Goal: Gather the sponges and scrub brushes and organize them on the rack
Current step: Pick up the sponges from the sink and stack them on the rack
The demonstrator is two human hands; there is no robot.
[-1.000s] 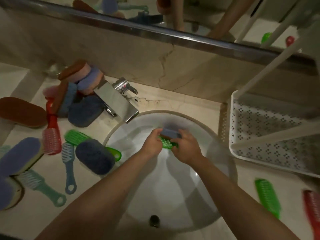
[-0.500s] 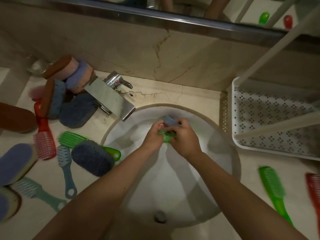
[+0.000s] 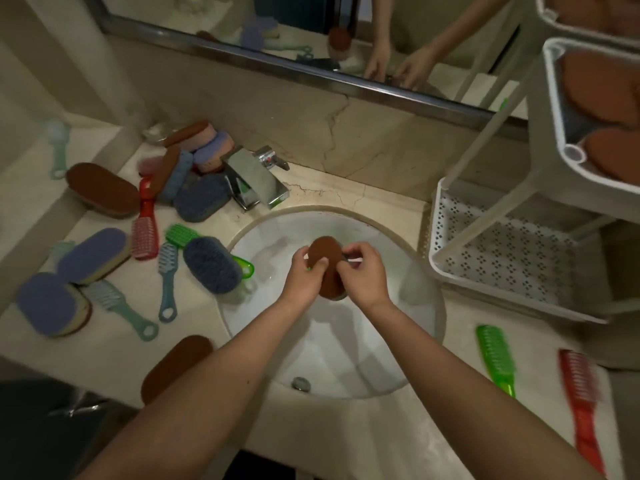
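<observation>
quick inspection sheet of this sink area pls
surface: marble counter around a white sink
job's things: brown sponge held over the sink; sponge pile left of the faucet; scattered brushes and sponges on the left counter; green brush and red brush on the right; white rack with stored sponges on its upper tier
clutter: nothing seen
hands: left hand and right hand both grip the brown sponge
cables: nothing seen
surroundings: mirror above a cracked backsplash

The light was dim and yellowish. A soft sheen sat on the faucet (image 3: 256, 178) and the basin (image 3: 408, 299) wall, where faint arm shadows fell. The red brush (image 3: 583, 410) at the worktop (image 3: 104, 358) right edge was smeared, and straight lines bowed.
</observation>
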